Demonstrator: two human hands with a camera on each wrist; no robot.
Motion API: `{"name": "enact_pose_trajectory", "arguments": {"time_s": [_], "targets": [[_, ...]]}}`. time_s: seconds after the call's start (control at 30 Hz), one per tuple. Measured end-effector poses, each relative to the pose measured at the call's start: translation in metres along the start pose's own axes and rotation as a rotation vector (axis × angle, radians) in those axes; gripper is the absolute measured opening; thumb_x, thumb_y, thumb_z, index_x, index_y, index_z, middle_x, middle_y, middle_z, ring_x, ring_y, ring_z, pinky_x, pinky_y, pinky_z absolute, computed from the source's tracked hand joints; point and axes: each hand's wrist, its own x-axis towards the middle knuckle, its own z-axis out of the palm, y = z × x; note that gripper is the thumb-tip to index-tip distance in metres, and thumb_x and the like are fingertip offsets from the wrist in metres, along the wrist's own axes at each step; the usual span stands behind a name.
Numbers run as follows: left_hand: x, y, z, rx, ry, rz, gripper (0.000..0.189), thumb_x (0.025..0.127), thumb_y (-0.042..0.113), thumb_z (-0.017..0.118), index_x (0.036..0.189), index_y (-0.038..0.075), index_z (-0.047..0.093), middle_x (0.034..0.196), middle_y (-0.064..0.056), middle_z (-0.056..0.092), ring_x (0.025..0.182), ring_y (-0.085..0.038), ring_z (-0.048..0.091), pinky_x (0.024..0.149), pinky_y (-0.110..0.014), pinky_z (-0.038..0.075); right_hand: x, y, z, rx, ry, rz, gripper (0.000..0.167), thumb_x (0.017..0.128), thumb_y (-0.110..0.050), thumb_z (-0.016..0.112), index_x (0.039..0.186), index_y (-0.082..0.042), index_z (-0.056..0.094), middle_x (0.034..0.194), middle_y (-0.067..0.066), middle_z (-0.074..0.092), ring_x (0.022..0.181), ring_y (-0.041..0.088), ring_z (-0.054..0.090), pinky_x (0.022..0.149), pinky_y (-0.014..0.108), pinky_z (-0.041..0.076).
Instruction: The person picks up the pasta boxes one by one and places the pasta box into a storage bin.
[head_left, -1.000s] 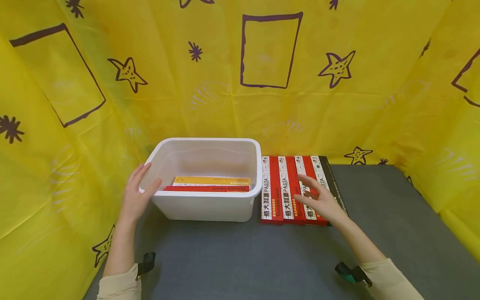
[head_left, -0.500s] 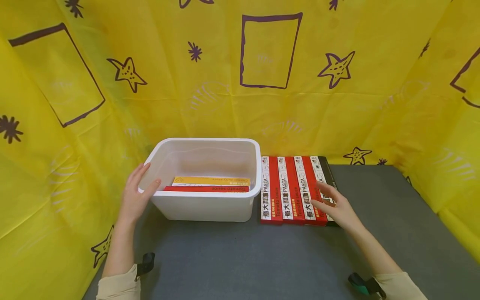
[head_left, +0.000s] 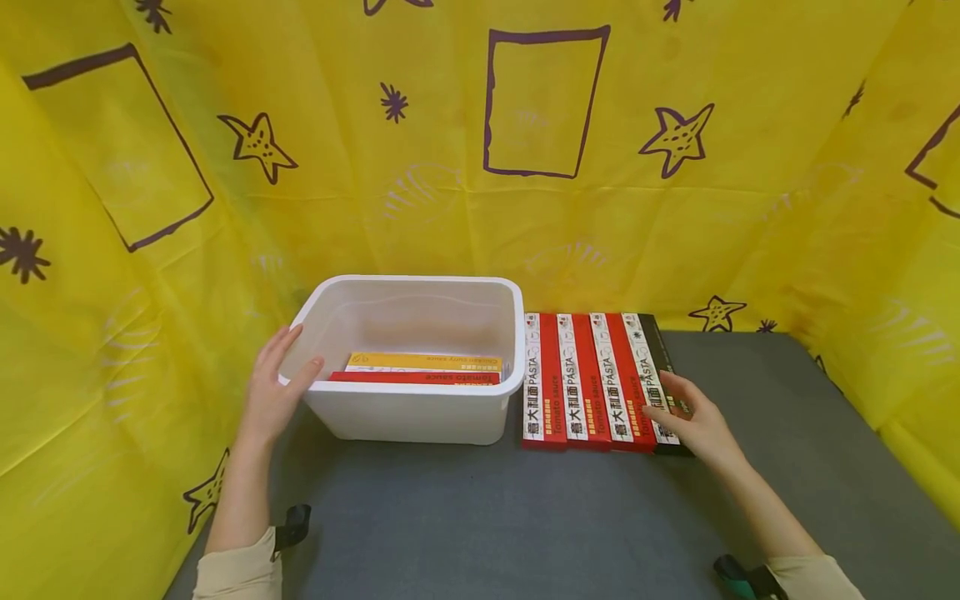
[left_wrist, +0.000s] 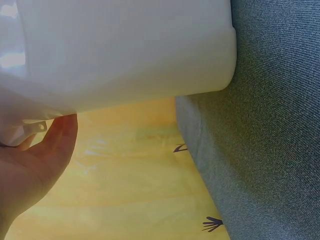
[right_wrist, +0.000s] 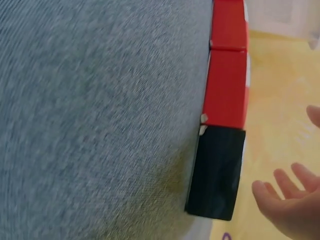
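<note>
A white plastic bin (head_left: pixel 420 417) stands left of centre, and my left hand (head_left: pixel 276 390) holds its left rim, thumb over the edge; the left wrist view shows fingers at the bin's wall (left_wrist: pixel 135 55). Inside lie a yellow pasta box (head_left: pixel 423 362) and a red pasta box (head_left: pixel 412 377). To the bin's right, several pasta boxes lie side by side: red ones (head_left: pixel 551 375) and, at the right end, a black one (head_left: pixel 657 337). Over the near half of the black box is my right hand (head_left: pixel 701 425), fingers apart and holding nothing; the right wrist view has it above the black box's end (right_wrist: pixel 215 172).
A grey cloth-covered table (head_left: pixel 480 517) lies under everything. Yellow sheeting (head_left: pixel 450 225) with drawn stars and frames hangs behind and on both sides, close behind the bin and boxes.
My right hand has moved right, from over the red boxes to the black one at the row's end. The left hand stays on the bin's rim.
</note>
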Motion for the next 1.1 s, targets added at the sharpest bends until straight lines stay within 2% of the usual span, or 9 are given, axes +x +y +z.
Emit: {"name": "enact_pose_trajectory", "arguments": {"time_s": [0.07,0.17,0.43,0.7,1.1], "targets": [[0.000,0.000,0.000,0.001,0.001,0.000,0.068,0.092,0.036,0.062,0.152,0.017,0.037,0.160,-0.012,0.022,0.144,-0.039,0.018,0.103,-0.074,0.016,0.000,0.003,-0.002,-0.022,0.012,0.004,0.077,0.091,-0.030,0.070,0.149,0.002,0.030,0.148,0.028,0.035,0.135,0.044,0.033,0.105,0.057,0.034],[0.000,0.000,0.000,0.004,0.003,0.003,0.067,0.092,0.036,0.062,0.152,0.017,0.037,0.159,-0.012,0.022,0.144,-0.040,0.018,0.104,-0.074,0.016,0.001,0.008,-0.005,-0.045,0.012,0.018,0.079,0.091,-0.031,0.070,0.149,0.003,0.029,0.149,0.029,0.032,0.136,0.046,0.029,0.106,0.061,0.030],[0.000,0.001,-0.001,0.012,0.003,-0.003,0.067,0.092,0.036,0.061,0.152,0.019,0.037,0.160,-0.012,0.022,0.144,-0.040,0.018,0.104,-0.074,0.015,0.001,0.014,-0.007,-0.080,0.000,0.047,0.084,0.090,-0.030,0.071,0.150,0.007,0.024,0.148,0.034,0.028,0.135,0.050,0.027,0.106,0.062,0.030],[0.000,0.001,-0.001,0.003,0.000,-0.008,0.067,0.092,0.037,0.061,0.152,0.019,0.036,0.160,-0.011,0.021,0.144,-0.040,0.018,0.104,-0.074,0.015,0.003,0.023,-0.009,-0.134,-0.024,0.097,0.090,0.089,-0.033,0.070,0.150,0.009,0.018,0.147,0.037,0.025,0.127,0.053,0.036,0.099,0.063,0.038],[0.000,0.002,0.000,-0.001,0.008,-0.003,0.067,0.092,0.035,0.062,0.152,0.018,0.037,0.159,-0.012,0.023,0.143,-0.040,0.019,0.104,-0.074,0.017,0.007,0.039,-0.007,-0.150,-0.108,0.127,0.104,0.085,-0.031,0.072,0.145,0.019,0.005,0.143,0.043,0.019,0.128,0.053,0.026,0.103,0.065,0.025]]}}
